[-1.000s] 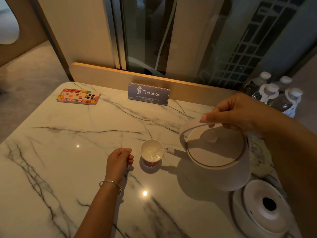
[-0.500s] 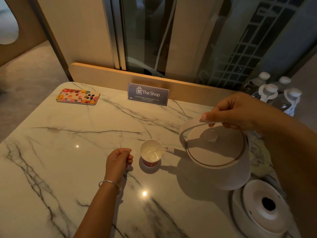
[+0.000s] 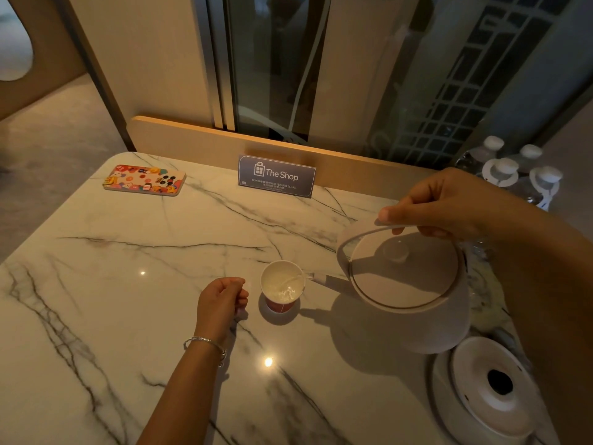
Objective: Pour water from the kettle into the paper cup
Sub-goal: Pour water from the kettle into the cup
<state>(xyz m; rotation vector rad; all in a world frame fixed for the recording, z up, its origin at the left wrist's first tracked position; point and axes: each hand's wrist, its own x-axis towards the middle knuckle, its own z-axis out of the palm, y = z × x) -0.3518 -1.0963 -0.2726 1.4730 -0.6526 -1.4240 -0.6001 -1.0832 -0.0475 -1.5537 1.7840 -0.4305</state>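
Water streams from the tilted kettle (image 3: pixel 407 284) into the paper cup (image 3: pixel 282 285); right hand (image 3: pixel 449 203) grip holds its handle, left hand (image 3: pixel 221 300) fisted, empty, on the table (image 3: pixel 128 284).

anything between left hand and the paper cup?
Nothing. In the head view only a narrow strip of bare marble tabletop separates the loosely curled left hand from the red-walled paper cup; they don't touch.

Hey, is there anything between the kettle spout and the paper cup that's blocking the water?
Nothing visible does. The kettle, held by the right hand, is tilted with its spout at the rim of the paper cup, and the stream falls straight in. The left hand rests beside the cup, clear of the stream.
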